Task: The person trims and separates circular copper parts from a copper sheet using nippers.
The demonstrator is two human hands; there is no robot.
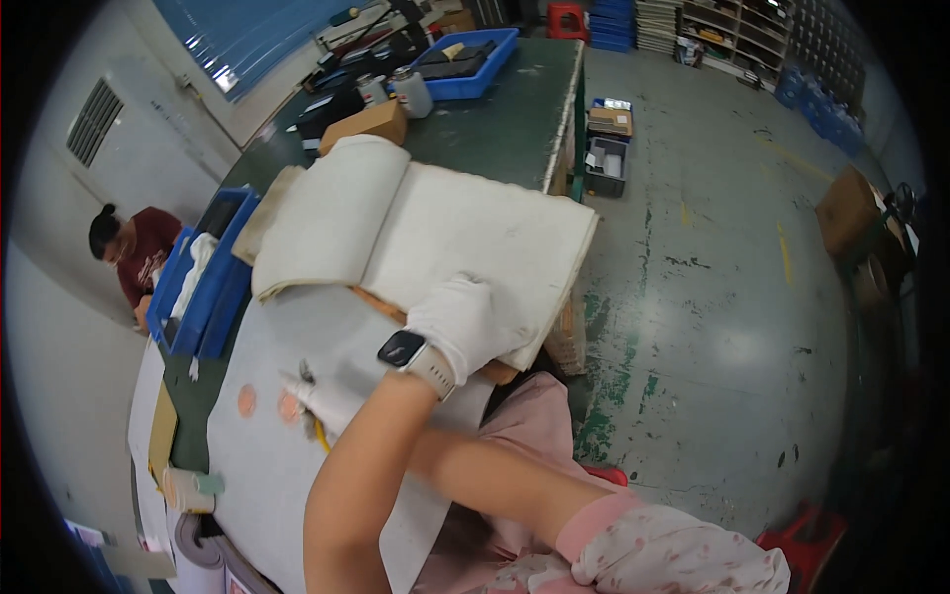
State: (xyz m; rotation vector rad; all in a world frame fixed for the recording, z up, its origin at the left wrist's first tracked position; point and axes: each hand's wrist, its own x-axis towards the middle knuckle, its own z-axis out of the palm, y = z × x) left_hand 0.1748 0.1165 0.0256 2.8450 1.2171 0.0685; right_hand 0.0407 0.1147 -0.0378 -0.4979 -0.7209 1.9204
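My forearms cross. My left hand point(460, 325), in a white glove below a smartwatch point(403, 348), lies on a page of a big book of thick white sheets point(485, 223). Its fingers rest on the surface and hold nothing visible. The book's left part point(332, 213) is folded over in a curve. Beneath the left arm, my right hand point(332, 404), also gloved, reaches left over a pale sheet point(257, 460). It is blurred beside a pinkish disc point(289, 407), with a slim yellow piece point(323, 438) near it; its grip is unclear. Another pinkish disc point(246, 400) lies further left.
Blue trays point(213, 272) stand along the table's left edge, near a seated person point(139, 247). A cardboard box point(366, 126), canisters point(411, 92) and a loaded blue tray point(470, 64) sit at the back. A cup point(188, 490) stands lower left. Crates point(606, 163) lie right of the table.
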